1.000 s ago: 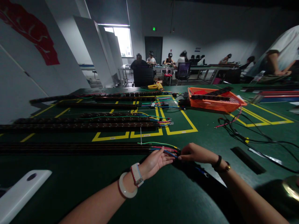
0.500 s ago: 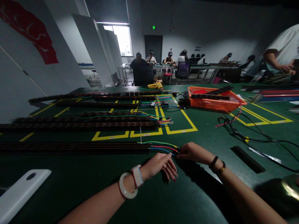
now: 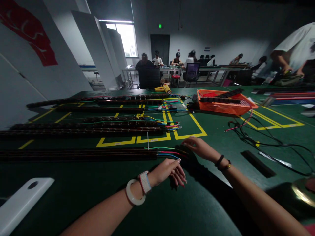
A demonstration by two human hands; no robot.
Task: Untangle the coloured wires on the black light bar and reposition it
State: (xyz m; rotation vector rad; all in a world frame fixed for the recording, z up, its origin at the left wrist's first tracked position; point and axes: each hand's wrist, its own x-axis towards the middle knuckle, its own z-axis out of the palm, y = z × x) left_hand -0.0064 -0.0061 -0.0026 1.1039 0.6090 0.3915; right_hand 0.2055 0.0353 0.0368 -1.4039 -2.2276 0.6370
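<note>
My left hand [image 3: 169, 172], with a white bangle and a woven watch band, has its thumb and forefinger pinched at the end of a blue wire [image 3: 171, 155]; its other fingers hang loosely. Just beyond the wire ends, my right hand [image 3: 199, 146] hovers with fingers bent and slightly apart, no object visible in them. A red wire [image 3: 169, 152] and a green wire [image 3: 162, 148] run beside the blue one from a long dark strip bundle [image 3: 98, 154]. The wires' far ends lie in my right hand's shadow. A pale zip tie [image 3: 148, 141] stands upright at the bundle's end.
More wired strip bundles [image 3: 118, 128] lie behind on the green table. An orange basket [image 3: 221, 106] holds dark strips; a yellow heat gun [image 3: 163, 88] lies farther back. Black cables [image 3: 246, 134] tangle at right, near a dark flat piece [image 3: 258, 164]. A person [image 3: 292, 55] stands at far right.
My right hand has left the wire ends and moved up and slightly left. My left hand has stayed nearly in place at the blue wire.
</note>
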